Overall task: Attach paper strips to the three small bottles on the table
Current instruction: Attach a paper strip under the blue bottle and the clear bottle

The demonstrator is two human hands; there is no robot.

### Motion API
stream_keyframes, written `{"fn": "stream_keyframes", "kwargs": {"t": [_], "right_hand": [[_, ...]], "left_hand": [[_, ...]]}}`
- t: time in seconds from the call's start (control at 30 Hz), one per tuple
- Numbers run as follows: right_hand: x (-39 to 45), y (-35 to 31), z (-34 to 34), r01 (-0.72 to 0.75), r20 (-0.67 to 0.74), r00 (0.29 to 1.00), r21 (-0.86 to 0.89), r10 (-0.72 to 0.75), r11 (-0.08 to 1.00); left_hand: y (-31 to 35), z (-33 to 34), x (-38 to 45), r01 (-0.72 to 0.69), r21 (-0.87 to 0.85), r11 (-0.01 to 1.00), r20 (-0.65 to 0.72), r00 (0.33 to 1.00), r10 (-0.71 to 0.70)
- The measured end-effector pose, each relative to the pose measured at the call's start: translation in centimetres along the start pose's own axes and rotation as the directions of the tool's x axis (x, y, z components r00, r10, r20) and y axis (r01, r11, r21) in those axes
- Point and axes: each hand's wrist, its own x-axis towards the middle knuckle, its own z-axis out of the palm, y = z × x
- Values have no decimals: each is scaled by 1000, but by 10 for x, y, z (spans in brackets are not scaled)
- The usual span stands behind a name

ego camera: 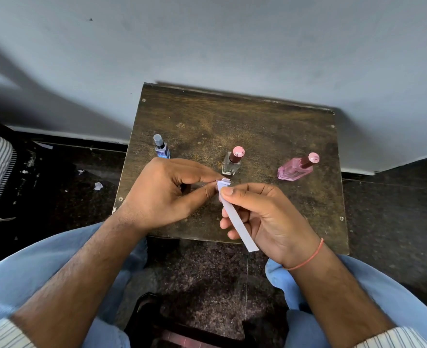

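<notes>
Paper strip (pixel 236 222) above the table's (pixel 257 126) near edge, pinched by right hand (pixel 265 219) thumb and fingers; torn top end pinched by left hand (pixel 167 192) fingertips. Three bottles in a row mid-table: blue (pixel 161 146) toward left edge, clear (pixel 232 162) centre, pink (pixel 296 168) toward right edge, tilted.

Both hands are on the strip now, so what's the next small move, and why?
Probably finish tearing a short piece off the paper strip: the left hand pinches its ragged top end, the right hand holds the rest, and no bottle shows paper yet.
</notes>
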Motion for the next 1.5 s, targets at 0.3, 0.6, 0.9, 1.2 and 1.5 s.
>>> {"fn": "stream_keyframes", "kwargs": {"t": [0.3,0.6,0.9,1.2,1.5], "right_hand": [[2,1,-1,-6,-2,1000,93,7,996],[-4,3,1,38,76,996,43,-41,998],[-1,-1,-6,185,-125,972,-113,-199,976],[6,9,-9,211,-176,953,-195,-246,958],[15,16,-12,292,-167,919,-321,-357,901]], "left_hand": [[6,1,2,11,30,999,-61,998,-10],[-1,-20,4,143,-34,989,-255,956,-147],[-5,-18,5,410,-512,755,226,912,-342],[-1,-8,6,426,-498,755,232,905,-357],[-5,-3,6,388,-523,759,217,922,-321]]}}
